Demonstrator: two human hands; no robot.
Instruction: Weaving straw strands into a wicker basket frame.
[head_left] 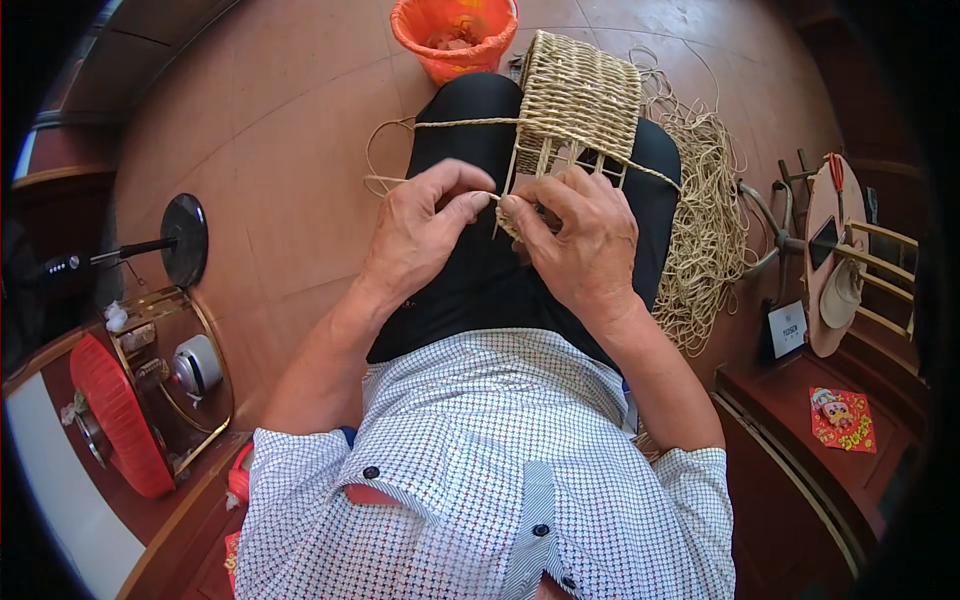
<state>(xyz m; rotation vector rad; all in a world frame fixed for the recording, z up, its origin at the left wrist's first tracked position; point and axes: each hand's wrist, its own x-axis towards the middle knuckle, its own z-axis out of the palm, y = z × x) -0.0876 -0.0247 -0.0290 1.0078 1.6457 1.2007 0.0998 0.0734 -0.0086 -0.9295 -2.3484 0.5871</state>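
Note:
A woven straw-cord basket (580,92) lies across my lap, its tightly woven part toward my knees and its bare frame rods and loose strands toward me. My left hand (415,228) pinches a thin straw cord (388,180) between thumb and forefinger, left of the basket. Close beside it, my right hand (588,240) has its thumb and forefinger closed on the same cord at the basket's near end. The right hand partly covers that end, so how the cord runs there is hidden. One loop of cord extends left past my knee.
A large heap of loose straw cord (695,230) lies on the floor to the right. Beyond my left knee stands an orange-lined bin (455,40). A round-topped stool (835,250) at the right holds a phone and red-handled scissors. A black round stand base (185,240) is at the left.

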